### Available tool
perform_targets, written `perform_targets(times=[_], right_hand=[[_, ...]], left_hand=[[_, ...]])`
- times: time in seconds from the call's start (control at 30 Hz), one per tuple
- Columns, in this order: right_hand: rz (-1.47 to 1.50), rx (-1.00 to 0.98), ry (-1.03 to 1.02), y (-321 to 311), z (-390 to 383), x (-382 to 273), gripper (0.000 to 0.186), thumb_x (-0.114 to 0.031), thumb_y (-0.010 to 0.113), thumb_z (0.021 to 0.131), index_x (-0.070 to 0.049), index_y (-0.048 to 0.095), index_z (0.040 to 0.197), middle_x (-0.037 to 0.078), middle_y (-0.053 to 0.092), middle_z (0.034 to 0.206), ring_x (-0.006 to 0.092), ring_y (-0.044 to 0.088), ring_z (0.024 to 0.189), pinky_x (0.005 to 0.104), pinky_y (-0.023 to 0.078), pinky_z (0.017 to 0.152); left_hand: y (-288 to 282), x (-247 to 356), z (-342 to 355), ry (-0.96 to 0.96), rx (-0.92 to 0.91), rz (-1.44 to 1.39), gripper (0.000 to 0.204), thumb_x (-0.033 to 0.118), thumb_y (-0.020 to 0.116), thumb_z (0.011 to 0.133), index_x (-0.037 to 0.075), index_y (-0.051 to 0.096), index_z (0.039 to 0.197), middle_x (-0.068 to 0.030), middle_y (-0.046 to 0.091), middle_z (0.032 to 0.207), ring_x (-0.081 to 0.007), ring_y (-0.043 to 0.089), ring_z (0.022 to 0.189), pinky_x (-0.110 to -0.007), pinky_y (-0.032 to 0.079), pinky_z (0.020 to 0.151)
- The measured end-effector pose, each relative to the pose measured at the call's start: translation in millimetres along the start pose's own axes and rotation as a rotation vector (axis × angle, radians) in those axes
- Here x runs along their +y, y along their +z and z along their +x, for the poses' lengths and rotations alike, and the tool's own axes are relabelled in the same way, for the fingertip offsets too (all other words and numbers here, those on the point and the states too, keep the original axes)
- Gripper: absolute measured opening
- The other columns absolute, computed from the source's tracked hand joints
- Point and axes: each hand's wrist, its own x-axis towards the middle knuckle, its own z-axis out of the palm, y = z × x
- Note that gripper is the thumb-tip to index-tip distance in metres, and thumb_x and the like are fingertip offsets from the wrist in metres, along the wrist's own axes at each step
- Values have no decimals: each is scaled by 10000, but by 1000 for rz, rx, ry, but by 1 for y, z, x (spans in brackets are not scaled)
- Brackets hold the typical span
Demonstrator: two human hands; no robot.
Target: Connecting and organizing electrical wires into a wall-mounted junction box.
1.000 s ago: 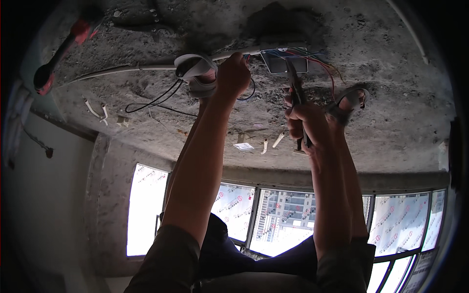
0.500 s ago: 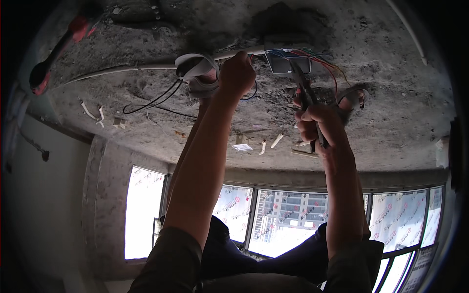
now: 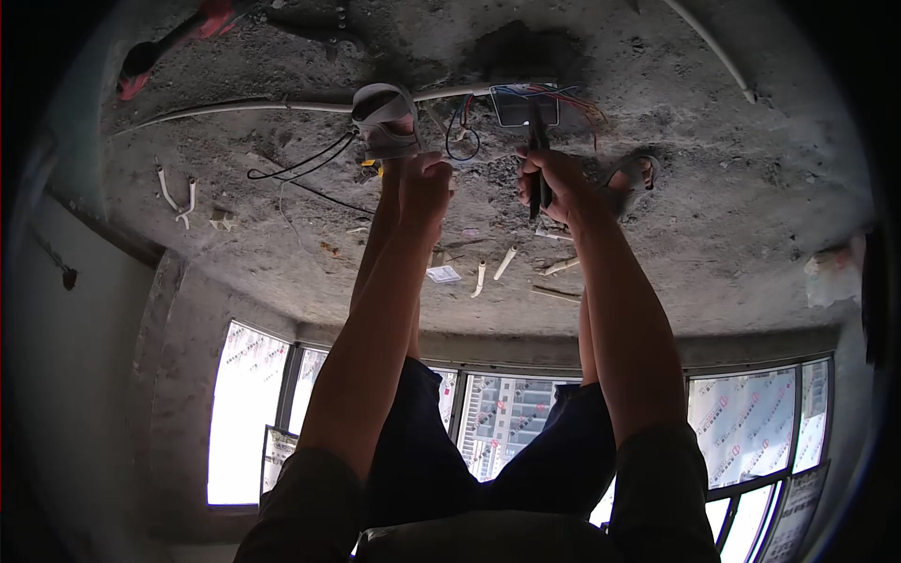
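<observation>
Right grip [image 3: 561, 180] around pliers [image 3: 536, 188] (dark, slender)

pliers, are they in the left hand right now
No, the dark pliers are gripped in the right hand.

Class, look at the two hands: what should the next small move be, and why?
Perhaps the left hand should steady the looped blue wire: it sticks out beside the box, neither hand is on it, and the right hand holds the pliers, pointed toward the box.
</observation>
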Motion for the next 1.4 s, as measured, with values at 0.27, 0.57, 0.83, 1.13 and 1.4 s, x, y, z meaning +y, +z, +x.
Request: perform_targets(times=[0.27, 0.57, 0.83, 1.13, 1.4], right_hand=[[-354, 7, -187, -34, -106, 60, 305, -21, 514, 800, -112, 454, 1086, 30, 536, 792, 132, 545, 696, 323, 453, 615], [-109, 102, -265, -63, -210, 80, 615, 38, 468, 739, -138, 368, 1320, 99, 525, 1097, 250, 582, 989, 393, 495, 787], [-105, 200, -299, -18, -194, 99, 549, 43, 472, 739, -159, 424, 1247, 64, 564, 1055, 210, 589, 979, 400, 479, 816], [-16, 93, -195, -4, -211, 196, 652, -1, 504, 768, -79, 321, 1389, 118, 539, 1130, 238, 574, 1022, 369, 481, 859], [-148, -45, -78, -46, -224, 218, 650, -31, 508, 756, -122, 328, 1374, 96, 530, 1133, 223, 564, 1026, 388, 459, 875]], left_hand=[[-16, 51, -177, 76, -71, -178, 259, 106, 552, 900, -1, 575, 1134, -35, 590, 883, -91, 568, 785, -250, 490, 681], [24, 32, -221, 386, -187, 104, 217, 107, 560, 860, 30, 606, 1057, -148, 583, 1078, -258, 568, 1033, -343, 443, 900], [-35, -23, -152, 19, -200, -4, 211, 103, 550, 876, 44, 623, 1065, -55, 630, 978, -94, 599, 856, -260, 534, 695], [-35, -59, -164, 210, -266, 50, 200, 139, 550, 887, 30, 611, 1043, -78, 632, 958, -147, 602, 866, -284, 506, 740], [-31, -15, -193, 150, -265, -80, 218, 133, 532, 894, 13, 603, 1061, -72, 627, 943, -135, 616, 844, -263, 517, 687]])
